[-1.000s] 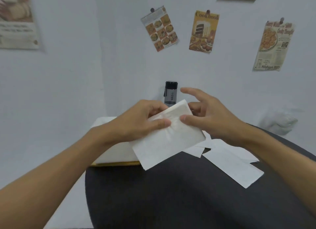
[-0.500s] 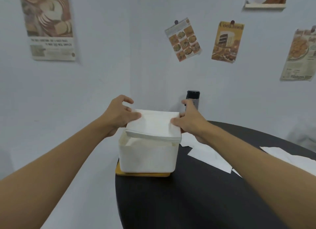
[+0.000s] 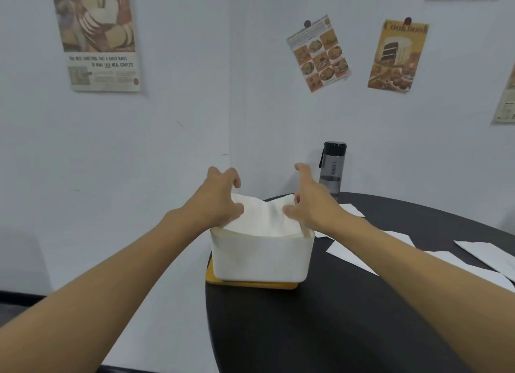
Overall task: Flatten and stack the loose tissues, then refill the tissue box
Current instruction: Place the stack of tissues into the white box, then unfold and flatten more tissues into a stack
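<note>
Over the tissue box [image 3: 260, 254], the stack of tissues [image 3: 263, 219] sags into its mouth, long axis left-right; left hand [image 3: 220, 202] and right hand [image 3: 312, 205] pinch its 2 ends, equally near.

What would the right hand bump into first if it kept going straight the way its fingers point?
Probably the wall. The right hand points away from the person, over the tissue stack in the tissue box. The water bottle stands slightly to its right, so it might be brushed; depth is unclear.
</note>
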`<state>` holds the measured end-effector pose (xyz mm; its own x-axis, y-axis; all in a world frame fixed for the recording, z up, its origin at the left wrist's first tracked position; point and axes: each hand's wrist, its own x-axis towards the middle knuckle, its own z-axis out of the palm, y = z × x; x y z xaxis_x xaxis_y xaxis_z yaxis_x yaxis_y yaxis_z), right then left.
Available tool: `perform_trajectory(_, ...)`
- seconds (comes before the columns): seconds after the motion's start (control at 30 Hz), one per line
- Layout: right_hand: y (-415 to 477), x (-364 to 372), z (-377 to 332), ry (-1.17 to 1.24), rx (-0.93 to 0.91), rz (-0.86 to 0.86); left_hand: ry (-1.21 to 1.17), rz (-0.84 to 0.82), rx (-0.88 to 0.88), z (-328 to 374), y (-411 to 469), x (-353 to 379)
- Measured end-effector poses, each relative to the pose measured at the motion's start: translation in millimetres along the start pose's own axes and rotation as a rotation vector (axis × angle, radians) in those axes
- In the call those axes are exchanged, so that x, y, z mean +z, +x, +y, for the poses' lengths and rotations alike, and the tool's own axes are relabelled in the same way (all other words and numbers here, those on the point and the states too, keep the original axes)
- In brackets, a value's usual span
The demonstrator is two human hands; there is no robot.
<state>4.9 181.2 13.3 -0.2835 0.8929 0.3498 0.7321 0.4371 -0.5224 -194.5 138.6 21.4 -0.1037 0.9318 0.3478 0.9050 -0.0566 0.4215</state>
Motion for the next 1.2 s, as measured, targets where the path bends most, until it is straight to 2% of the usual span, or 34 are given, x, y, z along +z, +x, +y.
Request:
perform_trajectory(0.13, -2, 2, -3, -0.321, -0.042, 0.012, 0.140, -0.035, 0.110, 2, -5, 5)
perform_trajectory(0.23, -5, -1, 2, -0.215, -0.104, -0.033, 0.065, -0.040, 0.162, 0, -10, 3)
perform_trajectory(0.37, -6, -3, 15, -0.110, -0.078, -0.179, 0.040, -0.193, 0.152, -7, -11, 3)
perform_trajectory(0.57, -5, 0, 18, -0.110, -0.077, -0.180, 0.081, -0.238, 0.156, -7, -9, 3)
perform_trajectory(0.67, -8, -1, 17, -0.087, -0.086, -0.145, 0.121, -0.219, 0.172, -5, -10, 1)
perform_trajectory(0.77, -20, -11, 15, 0.020, -0.096, -0.058, 0.127, -0.094, 0.197, 5, -14, -2)
perform_trajectory(0.97, -75, -53, 51, 0.101, -0.054, 0.078, -0.024, 0.073, 0.402, 69, -33, 8)
perform_trajectory(1.07, -111, -77, 91, 0.080, 0.054, 0.143, -0.139, 0.033, 0.504, 114, -45, 32)
perform_trajectory(1.2, -154, -101, 143, -0.004, 0.215, 0.183, -0.183, -0.148, 0.546, 157, -56, 86)
